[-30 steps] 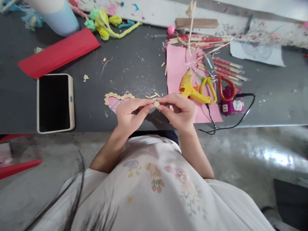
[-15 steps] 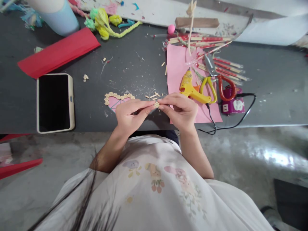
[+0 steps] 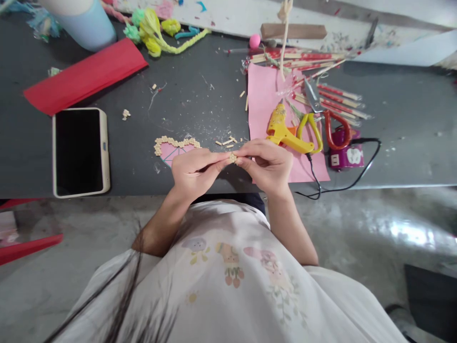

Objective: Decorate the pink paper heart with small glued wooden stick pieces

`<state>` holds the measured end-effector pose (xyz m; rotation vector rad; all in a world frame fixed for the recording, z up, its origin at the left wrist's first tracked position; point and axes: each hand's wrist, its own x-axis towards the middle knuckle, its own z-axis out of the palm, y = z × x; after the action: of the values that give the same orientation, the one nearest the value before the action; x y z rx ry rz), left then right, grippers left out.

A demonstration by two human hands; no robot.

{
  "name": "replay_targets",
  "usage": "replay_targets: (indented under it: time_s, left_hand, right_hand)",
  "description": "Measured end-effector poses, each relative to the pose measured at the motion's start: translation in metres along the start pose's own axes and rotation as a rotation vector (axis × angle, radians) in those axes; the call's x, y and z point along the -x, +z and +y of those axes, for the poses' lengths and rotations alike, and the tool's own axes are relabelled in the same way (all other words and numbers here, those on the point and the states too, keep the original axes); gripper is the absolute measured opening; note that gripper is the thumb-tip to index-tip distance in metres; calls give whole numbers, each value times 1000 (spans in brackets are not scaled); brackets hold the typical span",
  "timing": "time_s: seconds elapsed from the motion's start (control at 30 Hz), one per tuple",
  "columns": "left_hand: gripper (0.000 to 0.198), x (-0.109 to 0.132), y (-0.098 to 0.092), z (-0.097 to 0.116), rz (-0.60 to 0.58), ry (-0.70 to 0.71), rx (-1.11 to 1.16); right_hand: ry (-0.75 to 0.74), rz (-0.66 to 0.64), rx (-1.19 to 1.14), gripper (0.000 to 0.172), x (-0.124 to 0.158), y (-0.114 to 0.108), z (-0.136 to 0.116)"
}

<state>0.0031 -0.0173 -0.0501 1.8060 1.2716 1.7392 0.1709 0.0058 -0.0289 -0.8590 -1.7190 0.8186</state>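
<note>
Between the fingertips of both hands is a small cluster of pale wooden bits (image 3: 233, 157). My left hand (image 3: 194, 171) pinches it from the left, and my right hand (image 3: 266, 164) pinches it from the right. Beside my left hand lies a pink heart shape (image 3: 171, 152), its upper edge lined with similar pale bits; my hand hides its right part. Several short cut sticks (image 3: 227, 142) lie just beyond the fingertips. A yellow glue gun (image 3: 287, 136) rests on pink paper (image 3: 260, 105) beside my right hand.
A phone (image 3: 79, 152) and folded red paper (image 3: 87, 76) lie at the left, near a blue-white cup (image 3: 85, 26). Right of centre are scissors (image 3: 312, 97), wrapped stick bundles (image 3: 341, 97), a purple box (image 3: 346, 155) and a black cord (image 3: 367, 159). Yellow yarn (image 3: 153, 33) lies at the back.
The fingertips have shifted very slightly around the small cluster, which both hands still pinch. The view has moved a little; the items on the table lie as before.
</note>
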Motion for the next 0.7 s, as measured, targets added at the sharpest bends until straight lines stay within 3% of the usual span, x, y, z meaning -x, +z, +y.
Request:
replay_targets:
  time_s: [0.17, 0.47, 0.7]
  left_hand:
    - [7, -2, -1, 1, -7, 12, 52]
    - [11, -1, -1, 0, -25, 6, 20]
    - [6, -4, -2, 6, -8, -20, 41]
  right_hand:
    - [9, 17, -33, 7, 1, 2, -1]
    - [-36, 53, -102, 23, 3, 7, -2]
    - [-49, 78, -43, 13, 5, 6, 1]
